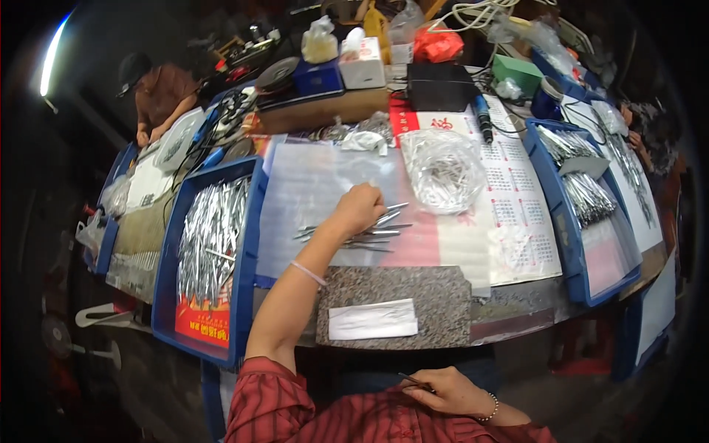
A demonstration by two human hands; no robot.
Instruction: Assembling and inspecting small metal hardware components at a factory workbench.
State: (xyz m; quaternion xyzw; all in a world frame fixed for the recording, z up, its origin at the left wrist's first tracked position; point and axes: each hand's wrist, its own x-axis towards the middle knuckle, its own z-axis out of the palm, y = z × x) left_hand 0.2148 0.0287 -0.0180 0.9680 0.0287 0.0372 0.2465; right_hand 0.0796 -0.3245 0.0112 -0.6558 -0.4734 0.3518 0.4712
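Observation:
My left hand [360, 209] reaches out over a small loose pile of slender silvery metal pieces [369, 240] on a clear plastic sheet [303, 184]. Its fingers are curled together at the pile, and what they pinch, if anything, is hidden. Close to my body, my right hand [450, 390] is closed round a thin dark pointed tool [415, 382], whose tip sticks out to the left. Between the hands lies a speckled stone slab [443, 306] with a folded white cloth or paper [373, 320] on it.
Blue trays of metal pieces stand left [164, 295] and right [572, 266]. Beyond the pile sits a clear bag of pieces [447, 173]. Boxes, including a black box [441, 87], line the back, with a blue-black pen-shaped tool [483, 118]. Other people work at far left [166, 96] and far right.

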